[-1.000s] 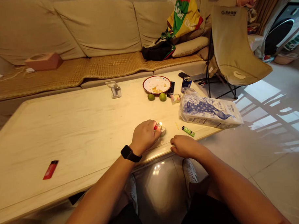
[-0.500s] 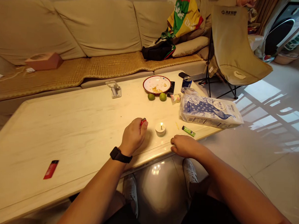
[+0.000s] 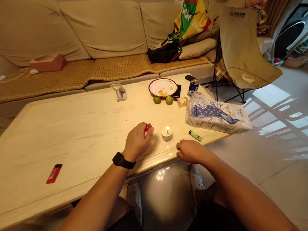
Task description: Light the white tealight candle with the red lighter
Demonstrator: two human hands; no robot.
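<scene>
My left hand (image 3: 137,140) is closed around a red lighter (image 3: 148,127), whose tip pokes out by my thumb. It rests on the pale table (image 3: 75,126), just left of a small white tealight candle (image 3: 166,133) that burns with a small flame. My right hand (image 3: 190,151) lies curled on the table's near edge, to the right of the candle, with nothing visible in it. A green lighter (image 3: 195,135) lies just beyond that hand.
A second red lighter (image 3: 54,173) lies at the table's near left. Farther back are a dirty plate (image 3: 163,87), two limes (image 3: 162,100), a can (image 3: 193,86), a tissue pack (image 3: 216,115) and a clear stand (image 3: 118,92). A sofa (image 3: 78,35) and a folding chair (image 3: 243,51) stand behind.
My left hand pulled back to the left from the candle with the red lighter, whose flame went out. The candle now burns alone. My right hand stayed put.
</scene>
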